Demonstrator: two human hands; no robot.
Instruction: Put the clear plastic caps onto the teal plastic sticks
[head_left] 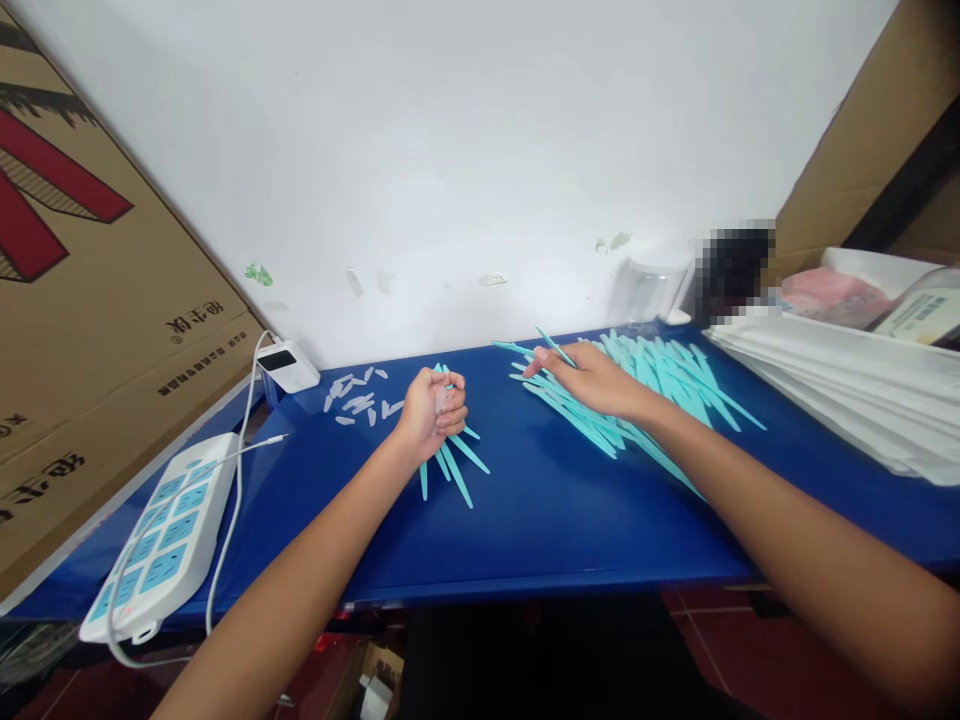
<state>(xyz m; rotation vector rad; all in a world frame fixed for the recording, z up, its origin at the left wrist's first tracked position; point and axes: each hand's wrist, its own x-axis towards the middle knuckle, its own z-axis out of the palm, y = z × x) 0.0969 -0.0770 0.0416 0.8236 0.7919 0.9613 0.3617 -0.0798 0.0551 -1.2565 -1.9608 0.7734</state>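
My left hand (pixel 436 412) is curled closed around several thin turquoise tapered sticks (pixel 456 474). Their ends fan out below the fist, and short tips show above it. A small whitish translucent piece seems to lie against its fingers. My right hand (pixel 589 380) is closed, thumb against fingers, on a turquoise stick (pixel 553 345) that slants up past the thumb. Beneath and behind that hand spreads a large pile of the same sticks (pixel 660 375). Small translucent strips (pixel 363 403) lie scattered to the left of my left hand.
The blue table (pixel 510 530) meets a white wall. At left are a white power strip (pixel 161 540), a cable, a small white device (pixel 289 366) and a large cardboard box (pixel 97 300). A clear container (pixel 652 288) and stacked white bags (pixel 847 390) stand at right.
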